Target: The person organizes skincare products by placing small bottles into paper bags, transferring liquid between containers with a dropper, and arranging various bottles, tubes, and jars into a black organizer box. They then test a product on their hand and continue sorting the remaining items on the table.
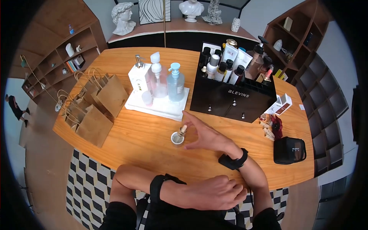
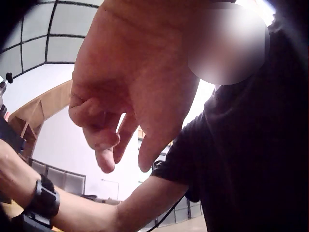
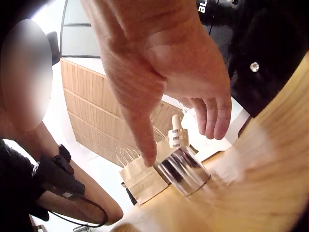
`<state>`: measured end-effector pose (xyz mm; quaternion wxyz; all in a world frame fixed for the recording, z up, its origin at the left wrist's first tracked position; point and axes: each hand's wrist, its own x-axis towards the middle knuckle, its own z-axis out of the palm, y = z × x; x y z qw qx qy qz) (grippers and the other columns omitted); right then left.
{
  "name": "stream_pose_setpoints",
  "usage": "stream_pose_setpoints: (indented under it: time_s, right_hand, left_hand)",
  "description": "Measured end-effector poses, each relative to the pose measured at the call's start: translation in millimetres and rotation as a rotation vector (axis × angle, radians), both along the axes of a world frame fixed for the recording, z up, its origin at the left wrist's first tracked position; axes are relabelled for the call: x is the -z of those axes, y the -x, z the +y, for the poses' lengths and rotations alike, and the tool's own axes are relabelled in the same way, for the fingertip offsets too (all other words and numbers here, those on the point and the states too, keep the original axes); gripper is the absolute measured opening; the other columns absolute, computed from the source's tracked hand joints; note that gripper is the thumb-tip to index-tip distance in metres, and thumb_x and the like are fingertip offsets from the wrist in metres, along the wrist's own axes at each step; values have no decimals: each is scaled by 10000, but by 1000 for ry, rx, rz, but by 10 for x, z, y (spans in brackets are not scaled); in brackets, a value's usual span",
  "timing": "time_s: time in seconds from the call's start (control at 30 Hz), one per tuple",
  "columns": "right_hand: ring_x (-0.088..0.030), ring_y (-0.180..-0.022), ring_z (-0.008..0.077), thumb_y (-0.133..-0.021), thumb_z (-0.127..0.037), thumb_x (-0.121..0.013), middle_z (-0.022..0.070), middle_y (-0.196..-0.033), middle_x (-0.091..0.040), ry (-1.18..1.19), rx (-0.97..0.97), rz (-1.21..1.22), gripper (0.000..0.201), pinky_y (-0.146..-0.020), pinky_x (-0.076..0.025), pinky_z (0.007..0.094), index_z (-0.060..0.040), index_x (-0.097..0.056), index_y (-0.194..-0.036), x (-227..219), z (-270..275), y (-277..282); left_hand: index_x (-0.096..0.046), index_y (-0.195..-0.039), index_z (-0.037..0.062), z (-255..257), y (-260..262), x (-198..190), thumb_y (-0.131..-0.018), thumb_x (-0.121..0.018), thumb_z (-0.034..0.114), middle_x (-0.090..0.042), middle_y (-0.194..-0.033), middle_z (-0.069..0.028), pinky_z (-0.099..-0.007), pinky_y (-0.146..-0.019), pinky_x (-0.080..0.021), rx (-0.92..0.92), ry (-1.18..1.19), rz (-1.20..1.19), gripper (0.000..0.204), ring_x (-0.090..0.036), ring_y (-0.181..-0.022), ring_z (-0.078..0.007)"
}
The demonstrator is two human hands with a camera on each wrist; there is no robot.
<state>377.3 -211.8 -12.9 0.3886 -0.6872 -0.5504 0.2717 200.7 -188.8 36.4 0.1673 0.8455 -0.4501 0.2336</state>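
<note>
My right hand [image 1: 209, 136] reaches over the table with thumb and fingers spread apart, nothing between them. Just beyond its fingertips is a small round cup [image 1: 176, 143] with a white rim, and a dropper [image 1: 183, 130] leans in it. The right wrist view shows the cup's shiny, mirror-like side [image 3: 186, 173] and the dropper's pale bulb and gold-banded collar [image 3: 178, 138]. Close to my body, my left hand [image 1: 216, 193] hangs loosely curled in the air. The left wrist view shows its fingers [image 2: 107, 157] pointing down, holding nothing.
A white tray [image 1: 153, 111] with pump bottles stands behind the cup. Right of it is a black organizer [image 1: 226, 101] packed with cosmetics. Brown paper bags [image 1: 94, 126] stand at the left. A black pouch [image 1: 287, 150], wooden clips [image 1: 268, 132] and a dark red flower [image 1: 276, 125] lie at the right.
</note>
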Motion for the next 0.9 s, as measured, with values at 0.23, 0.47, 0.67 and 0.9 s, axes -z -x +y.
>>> stream_pose_setpoints:
  time_s: [0.23,0.47,0.67,0.9]
  right_hand:
    - [-611,-1281,289,-882,-216,-883,157,-1396,-606,-65,-24,-129,805,-1073,-501,417,-41,-475,-1553,-27,26,9]
    - [-692,-1061,244,-955,-85,-781,103,-1168,-710,-127,31,-32,458,-837,-570,369,-45,-639,-1389,-7,61,39]
    - [-690,-990,231,-924,-33,-803,87,-1165,-724,-179,14,-108,462,-800,-565,354,-60,-664,-1364,11,79,84]
    - [-692,-1027,339,-858,-11,-835,150,-1113,-729,-239,2,-189,444,-889,-584,413,-15,-693,-1279,7,84,85]
  left_hand:
    - [-688,-1106,-75,141,28,0,-836,-700,155,-596,-822,-51,-286,-509,-419,-89,-20,-37,355,-635,-697,-138]
    - [-686,-1090,-76,122,12,110,-809,-710,152,-637,-839,-67,-279,-510,-426,-56,-23,20,363,-648,-704,-149]
    - [-674,-991,-58,150,-28,83,-814,-707,153,-608,-795,-63,-283,-510,-426,-95,6,-14,277,-638,-672,-161]
    - [-670,-925,-62,141,-8,91,-818,-709,159,-600,-757,-66,-293,-498,-436,-103,20,-29,248,-639,-653,-162]
